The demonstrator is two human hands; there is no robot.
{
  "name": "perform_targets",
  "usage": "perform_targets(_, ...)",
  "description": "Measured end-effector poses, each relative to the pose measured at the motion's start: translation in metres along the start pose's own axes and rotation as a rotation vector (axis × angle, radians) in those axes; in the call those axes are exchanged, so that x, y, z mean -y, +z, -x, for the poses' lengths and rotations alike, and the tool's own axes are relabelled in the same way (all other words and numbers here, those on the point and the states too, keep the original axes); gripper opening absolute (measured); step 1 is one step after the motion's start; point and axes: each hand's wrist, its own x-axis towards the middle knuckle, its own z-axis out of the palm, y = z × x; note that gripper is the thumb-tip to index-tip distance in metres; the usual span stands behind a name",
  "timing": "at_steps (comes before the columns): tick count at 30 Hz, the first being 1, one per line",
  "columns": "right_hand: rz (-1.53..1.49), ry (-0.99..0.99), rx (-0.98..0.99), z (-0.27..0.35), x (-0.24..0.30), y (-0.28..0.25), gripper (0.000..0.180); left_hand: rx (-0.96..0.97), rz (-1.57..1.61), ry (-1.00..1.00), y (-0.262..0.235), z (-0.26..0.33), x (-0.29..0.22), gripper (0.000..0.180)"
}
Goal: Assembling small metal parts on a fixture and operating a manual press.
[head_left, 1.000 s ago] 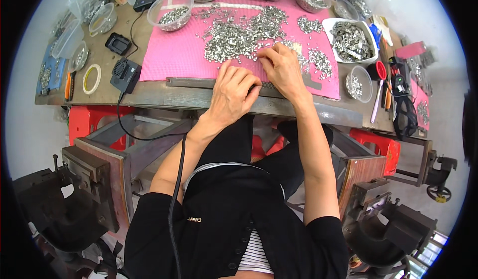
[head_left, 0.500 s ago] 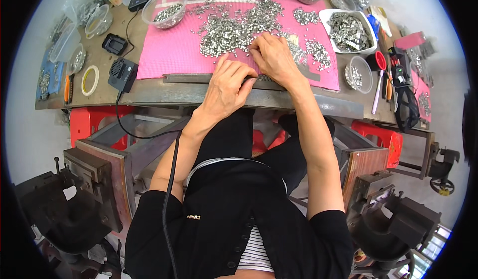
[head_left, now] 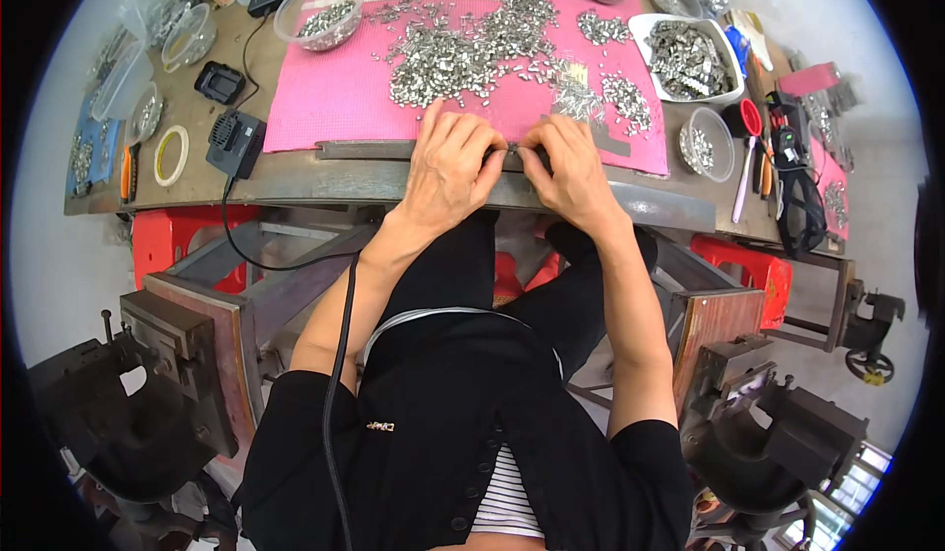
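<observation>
My left hand (head_left: 449, 162) and my right hand (head_left: 568, 165) meet over a long dark metal bar (head_left: 366, 151) along the front of the pink mat (head_left: 313, 93). Thumb and fingers of each are pinched together, tips almost touching. Whatever lies between them is too small and too hidden to name. Just beyond my hands spreads a heap of small silvery metal pieces (head_left: 431, 64). Thin metal pins (head_left: 581, 103) lie past my right hand, beside a smaller cluster of metal pieces (head_left: 627, 105).
A white tray (head_left: 642, 34) of metal parts stands at right, near a clear tub (head_left: 724, 162) and a red-rimmed scoop (head_left: 751, 116). At left are a tape roll (head_left: 171, 155), a black charger (head_left: 234, 144) and its cable. Clear bowls (head_left: 285, 28) line the back.
My right hand has come back from the edge of the heap to the bar, close to my left hand. The left hand has stayed nearly in place.
</observation>
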Motion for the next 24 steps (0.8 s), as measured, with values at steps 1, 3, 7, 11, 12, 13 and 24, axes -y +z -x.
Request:
perform_targets(1,0.059,-0.049,-0.032,0.002,0.001,0.001,0.017,-0.004,0.030,-0.014,-0.001,-0.001,0.000,0.015)
perform_targets(3,0.091,-0.047,-0.026,0.003,0.003,0.001,0.019,-0.007,0.058,-0.026,-0.002,-0.002,0.002,0.015)
perform_targets(7,0.152,-0.115,-0.054,0.004,0.005,0.001,0.016,0.001,0.251,-0.066,-0.004,-0.001,0.011,0.013)
perform_targets(11,0.081,-0.084,-0.059,0.005,0.006,0.000,0.014,0.036,0.144,-0.016,-0.005,0.003,0.010,0.015)
perform_targets(12,0.080,-0.093,-0.061,0.002,0.003,0.001,0.014,0.035,0.127,-0.016,-0.004,0.006,0.012,0.014)
perform_targets(13,0.040,-0.047,-0.065,0.001,-0.001,0.002,0.013,0.031,0.126,-0.014,-0.003,0.006,0.011,0.014)
perform_targets(24,0.141,0.072,-0.178,-0.057,-0.037,0.042,0.004,-0.001,0.134,-0.064,0.000,0.003,0.004,0.018)
